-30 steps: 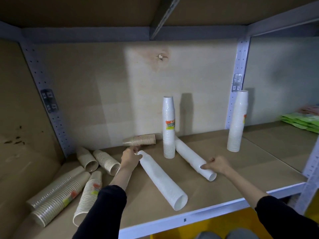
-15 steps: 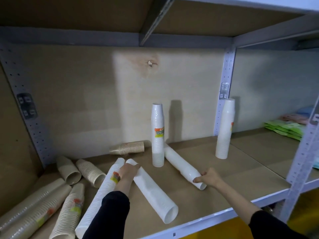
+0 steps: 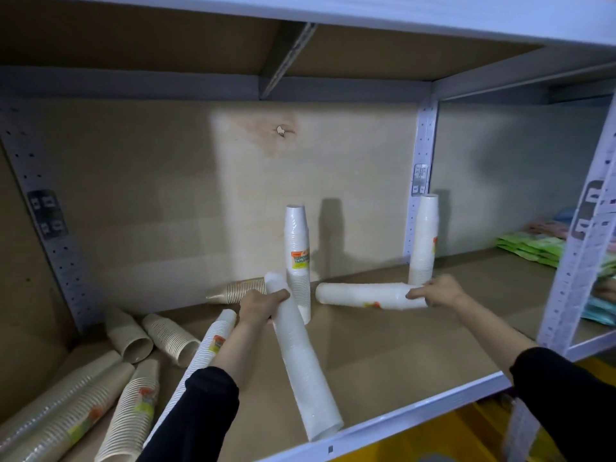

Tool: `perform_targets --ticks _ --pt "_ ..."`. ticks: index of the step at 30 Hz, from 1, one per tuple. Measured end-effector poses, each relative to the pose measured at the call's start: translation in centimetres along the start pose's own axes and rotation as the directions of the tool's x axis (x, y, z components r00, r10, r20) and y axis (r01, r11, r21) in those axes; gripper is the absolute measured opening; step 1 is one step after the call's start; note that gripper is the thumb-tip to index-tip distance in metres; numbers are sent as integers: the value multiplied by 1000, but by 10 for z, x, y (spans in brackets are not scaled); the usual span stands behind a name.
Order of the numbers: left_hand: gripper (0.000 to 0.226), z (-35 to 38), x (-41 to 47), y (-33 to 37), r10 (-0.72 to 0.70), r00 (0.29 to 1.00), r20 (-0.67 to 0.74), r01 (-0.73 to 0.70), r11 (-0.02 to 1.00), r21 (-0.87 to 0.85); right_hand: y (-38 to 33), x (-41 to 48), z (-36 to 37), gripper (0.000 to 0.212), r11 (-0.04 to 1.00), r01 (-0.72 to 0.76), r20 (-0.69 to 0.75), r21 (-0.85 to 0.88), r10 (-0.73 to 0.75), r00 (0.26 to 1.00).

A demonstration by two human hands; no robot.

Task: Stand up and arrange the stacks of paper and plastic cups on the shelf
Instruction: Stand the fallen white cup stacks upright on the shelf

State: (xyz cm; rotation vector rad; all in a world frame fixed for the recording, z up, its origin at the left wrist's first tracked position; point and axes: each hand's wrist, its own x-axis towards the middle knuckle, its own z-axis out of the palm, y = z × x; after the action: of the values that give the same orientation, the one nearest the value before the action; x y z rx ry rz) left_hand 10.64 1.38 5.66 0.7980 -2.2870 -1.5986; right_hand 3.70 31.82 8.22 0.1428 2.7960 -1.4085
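My left hand grips a long white cup stack near its narrow end; the stack is tilted, its wide end by the shelf's front edge. My right hand holds another white cup stack by its wide end, lifted roughly level above the shelf board. Two white stacks stand upright: one labelled at the back middle, one by the right post. Another white labelled stack lies under my left arm.
Several beige paper cup stacks lie at the left: short ones and long ones. A metal post divides the bays. Green packets lie in the right bay.
Both white stacks came off the board: the left one's narrow end rose, and the right one swung up and rightward to lie level. The view shifted so the shelf sits lower.
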Motion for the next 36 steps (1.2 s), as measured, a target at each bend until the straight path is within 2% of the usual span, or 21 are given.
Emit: perform_targets --ticks 4,6,7,9,11,15,18,21,23,26,36 --pt "38 4 -22 30 134 991 26 -135 989 66 -23 -1 -31 22 996 77 -84 35 -74 994" --pt "28 7 -34 46 219 975 30 -220 973 70 -34 1 -46 19 991 98 -77 91 -91 993" --pt "22 8 -38 54 264 964 26 -265 962 61 -38 4 -54 29 989 107 -83 106 -98 992" --pt "40 13 -44 67 329 944 -2 -329 944 22 -46 8 -69 42 988 130 -119 86 -119 986" --pt "50 20 -50 80 399 917 -20 -399 917 3 -55 8 -83 33 989 145 -172 19 -139 975" --pt "51 34 -58 99 507 861 -20 -508 860 -44 -68 7 -104 25 985 165 -226 -47 -172 959" --pt "55 47 -57 107 526 850 -30 -527 846 -88 -72 7 -115 37 979 158 -252 -128 -186 950" --pt "52 60 -55 111 540 841 -33 -540 835 -105 -71 10 -123 25 972 135 -256 -194 -183 949" --pt "52 67 -51 112 541 840 -34 -541 833 -118 -67 15 -128 29 965 126 -260 -231 -186 947" --pt "55 76 -46 110 536 844 -28 -535 837 -116 -61 23 -131 46 962 114 -278 -248 -183 943" --pt "58 93 -28 98 541 841 -10 -540 838 -77 -64 34 -135 57 955 79 -201 -287 -140 969"
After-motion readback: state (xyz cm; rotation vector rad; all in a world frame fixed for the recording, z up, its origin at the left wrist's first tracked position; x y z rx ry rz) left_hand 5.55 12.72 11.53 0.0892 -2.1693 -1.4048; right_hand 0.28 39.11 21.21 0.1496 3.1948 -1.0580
